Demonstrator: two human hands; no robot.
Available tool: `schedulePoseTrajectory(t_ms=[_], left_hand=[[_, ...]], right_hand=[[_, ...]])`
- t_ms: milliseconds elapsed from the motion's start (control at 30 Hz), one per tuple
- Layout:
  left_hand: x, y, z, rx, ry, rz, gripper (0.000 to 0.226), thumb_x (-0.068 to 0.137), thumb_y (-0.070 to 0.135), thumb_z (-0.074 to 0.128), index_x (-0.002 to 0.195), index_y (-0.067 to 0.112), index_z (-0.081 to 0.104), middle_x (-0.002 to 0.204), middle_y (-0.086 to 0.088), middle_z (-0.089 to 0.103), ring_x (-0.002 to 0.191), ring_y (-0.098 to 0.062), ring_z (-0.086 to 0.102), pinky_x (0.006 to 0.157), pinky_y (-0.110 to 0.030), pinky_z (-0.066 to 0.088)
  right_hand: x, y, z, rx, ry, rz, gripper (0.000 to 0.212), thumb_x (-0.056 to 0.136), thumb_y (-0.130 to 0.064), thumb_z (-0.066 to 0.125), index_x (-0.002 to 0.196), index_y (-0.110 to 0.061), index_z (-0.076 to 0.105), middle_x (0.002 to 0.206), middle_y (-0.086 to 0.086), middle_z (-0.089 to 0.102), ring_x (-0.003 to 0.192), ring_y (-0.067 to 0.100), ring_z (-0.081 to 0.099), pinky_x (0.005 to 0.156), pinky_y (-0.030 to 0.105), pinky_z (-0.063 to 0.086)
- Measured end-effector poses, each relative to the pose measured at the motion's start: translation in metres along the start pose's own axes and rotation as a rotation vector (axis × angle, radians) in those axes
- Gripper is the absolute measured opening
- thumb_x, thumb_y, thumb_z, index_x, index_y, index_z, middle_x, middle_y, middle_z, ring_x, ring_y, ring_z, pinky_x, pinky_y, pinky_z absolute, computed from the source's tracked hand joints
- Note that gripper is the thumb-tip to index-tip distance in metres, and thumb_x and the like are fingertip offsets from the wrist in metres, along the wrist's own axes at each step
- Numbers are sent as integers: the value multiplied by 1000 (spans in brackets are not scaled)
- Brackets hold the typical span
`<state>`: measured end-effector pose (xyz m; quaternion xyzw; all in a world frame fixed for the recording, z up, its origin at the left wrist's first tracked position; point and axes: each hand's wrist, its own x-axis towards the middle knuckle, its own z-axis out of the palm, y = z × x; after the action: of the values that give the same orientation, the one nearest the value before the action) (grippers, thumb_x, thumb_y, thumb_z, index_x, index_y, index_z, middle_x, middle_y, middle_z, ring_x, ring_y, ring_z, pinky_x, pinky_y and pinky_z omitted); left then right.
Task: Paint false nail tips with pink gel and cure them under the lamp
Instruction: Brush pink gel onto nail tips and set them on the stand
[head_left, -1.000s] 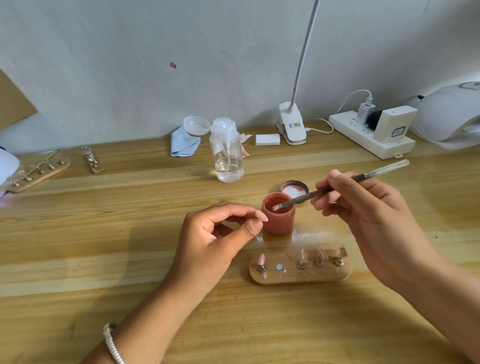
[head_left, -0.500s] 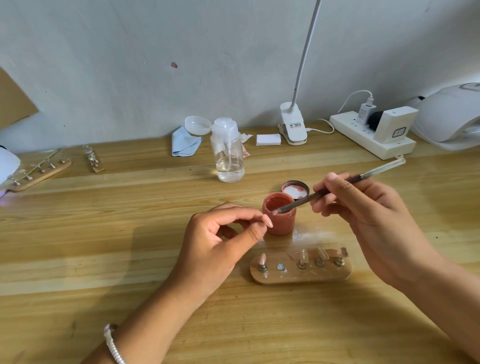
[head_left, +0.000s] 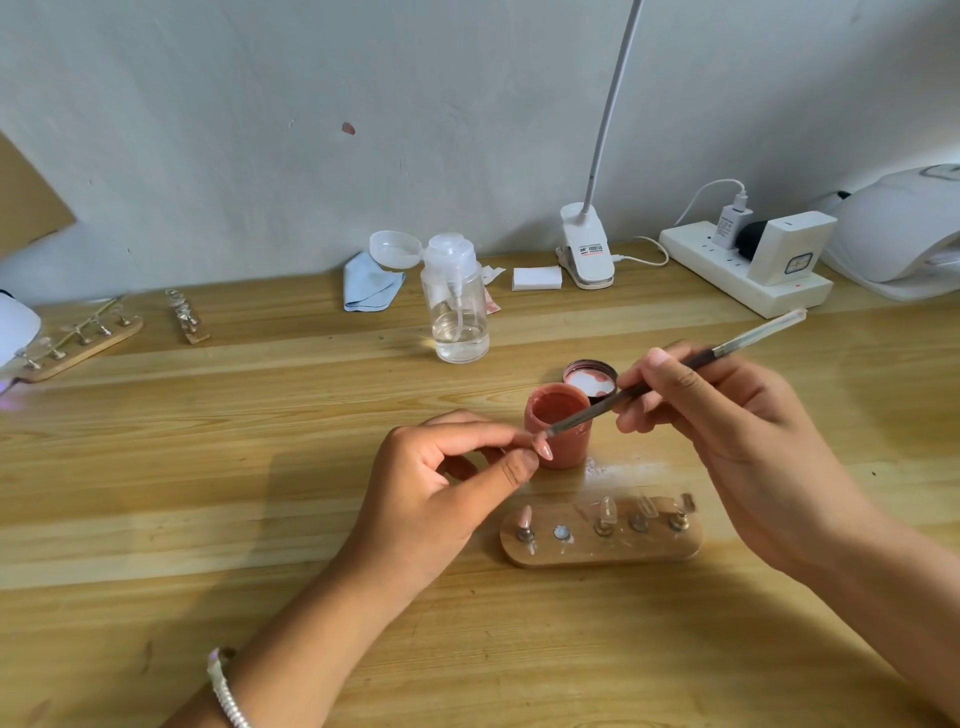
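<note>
Our left hand (head_left: 441, 483) pinches a pink nail tip (head_left: 544, 448) between thumb and forefinger, just left of the open pink gel pot (head_left: 566, 449). Our right hand (head_left: 727, 431) grips a fine brush (head_left: 592, 410) like a pen. The brush crosses in front of the pot, its bristle end at the pinched tip. Behind the pot lies its lid (head_left: 592, 382), inside up. Nearer us than the pot sits a wooden stand (head_left: 649, 548) bearing one painted tip (head_left: 525, 518) and clear ones. Beyond the pot stands a clear pump bottle (head_left: 457, 306).
</note>
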<state>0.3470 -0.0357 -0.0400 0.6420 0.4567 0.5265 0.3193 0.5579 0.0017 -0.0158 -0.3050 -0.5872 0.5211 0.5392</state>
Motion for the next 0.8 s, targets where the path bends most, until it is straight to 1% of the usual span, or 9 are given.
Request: schedulePoseTrajectory(t_ms=[100,233,333,433,600,700,800], left_hand=[[0,0,-1,15,-6,1,15,80,17,78,91,26,80,91,6,77,92,-15,71,79,-21,53],[-1,0,-1,27,-8,2,13,80,17,77,88,27,80,89,5,76,90,-15,71,78,-27,55],[-1,1,0,34,-4,-19,14,79,16,78,87,28,80,87,6,76,86,-12,70,74,-29,55],[-1,1,0,27,-8,-32,15,80,12,79,87,25,81,86,5,76,82,-13,69,71,-31,55],[-2,3,1,24,-4,-39,11,78,17,77,84,26,81,86,4,76,83,-18,69,72,-37,54],[-1,2,1,34,-5,-49,12,79,15,78,84,26,81,85,4,76,84,-18,69,74,-38,54],[-1,3,0,40,-10,-48,17,81,9,79,85,26,81,86,5,76,84,-17,69,73,-35,55]], right_hand=[[0,0,0,-44,1,-15,23,86,-36,60,79,-22,77,68,3,69,71,11,62,70,20,47],[2,0,-5,-36,69,-12,24,83,-37,62,78,-18,75,66,4,68,69,12,62,70,20,48],[1,1,-4,-39,7,-37,22,90,-32,60,81,-20,77,68,3,69,70,12,63,71,19,48],[0,2,-2,-83,-36,-41,22,92,-30,58,83,-17,74,68,4,70,70,9,63,71,18,48],[2,2,-6,-68,63,-31,21,87,-34,61,79,-18,73,64,3,68,67,9,62,69,16,47],[1,2,-4,-58,15,-47,22,88,-33,60,80,-20,76,67,5,69,69,10,63,70,18,48],[-1,3,-1,-76,-32,-48,23,91,-31,59,84,-15,73,69,6,71,72,8,64,73,16,48]])
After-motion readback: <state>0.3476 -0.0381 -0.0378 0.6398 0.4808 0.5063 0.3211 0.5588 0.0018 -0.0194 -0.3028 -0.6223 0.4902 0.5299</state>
